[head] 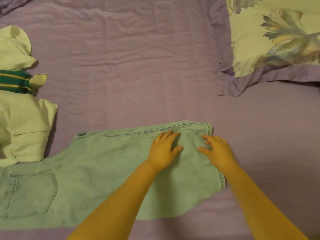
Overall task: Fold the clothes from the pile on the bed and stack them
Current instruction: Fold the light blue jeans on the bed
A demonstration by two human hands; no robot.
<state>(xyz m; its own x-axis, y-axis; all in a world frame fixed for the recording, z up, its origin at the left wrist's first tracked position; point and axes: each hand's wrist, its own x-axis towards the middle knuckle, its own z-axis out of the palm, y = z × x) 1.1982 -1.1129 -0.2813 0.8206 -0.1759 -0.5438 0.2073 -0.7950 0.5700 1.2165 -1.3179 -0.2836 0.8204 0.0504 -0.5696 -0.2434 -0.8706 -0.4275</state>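
A pair of pale blue-green denim jeans (90,172), folded leg over leg, is laid flat across the near part of a bed covered by a wrinkled lilac cotton sheet (131,66). The denim is thick and faded, with raised double-stitched seams; a stitched patch pocket (31,194) is seen at the left end and a hemmed cuff (210,127) at the right end. Both bare hands are pressed on the cuff end of the jeans. The left hand (164,149) is laid palm-down with fingers straight and slightly spread, close to the long side seam. The right hand (218,149) is set just beside it at the hem edge, thumb out towards the left hand and fingertips bent down onto the cloth; whether any fabric is pinched cannot be told. At the left edge of the bed a soft cream-white garment (22,129) is lumped with its lower corner resting on the jeans, and a dark green cloth with yellow and white stripes (15,82) is wedged among the cream folds. A cream pillowcase printed with muted blue and grey flowers, bordered by a lilac flange (277,40), is seen at the upper right, lying on the sheet well apart from the jeans. A bunch of purple fabric (12,4) is visible in the top left corner.
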